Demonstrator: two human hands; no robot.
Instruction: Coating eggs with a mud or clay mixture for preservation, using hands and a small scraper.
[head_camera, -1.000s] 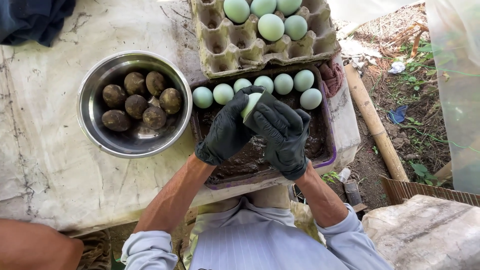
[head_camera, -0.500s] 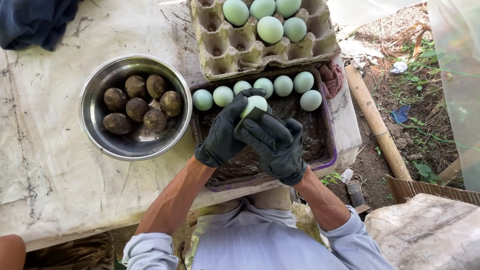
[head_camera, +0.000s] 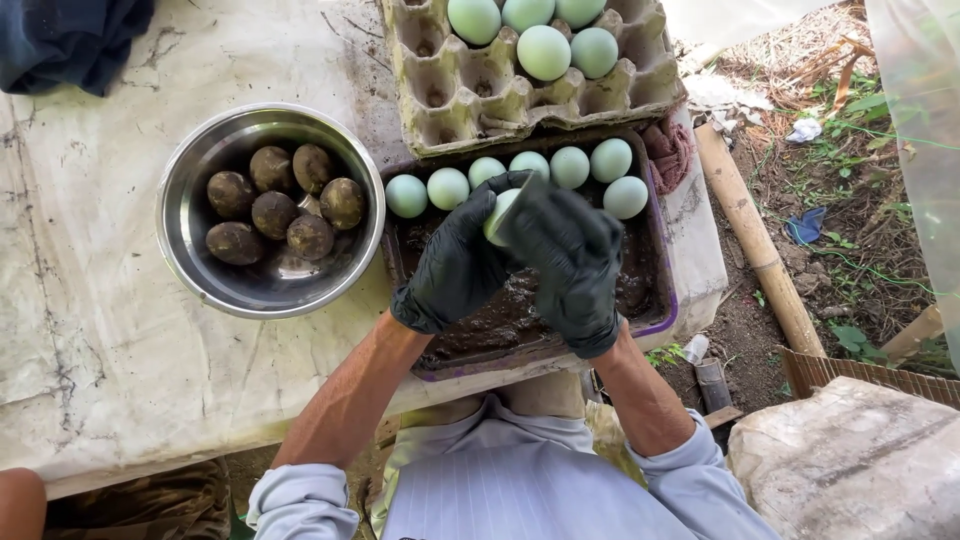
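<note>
While your left hand (head_camera: 455, 262) and right hand (head_camera: 570, 265) (both gloved) clasp one egg (head_camera: 497, 215), a muddy tray (head_camera: 655, 300) sits beneath, bowl (head_camera: 190, 265) left.

Pale-green egg (head_camera: 497, 214) — black gloves (head_camera: 575, 262)

Both hands, left hand (head_camera: 455, 265) and right hand (head_camera: 572, 268), wear matt black rubbery gloves around a smooth, pale green egg (head_camera: 498, 215). The bowl (head_camera: 185, 215) at centre left is shiny polished metal holding rough, mud-coated eggs (head_camera: 272, 213). The egg carton (head_camera: 470, 95) at top is coarse grey paper pulp. The tray (head_camera: 655, 300) holds wet, glistening mud. The desk (head_camera: 90, 330) wears stained, creased whitish cloth.
</note>
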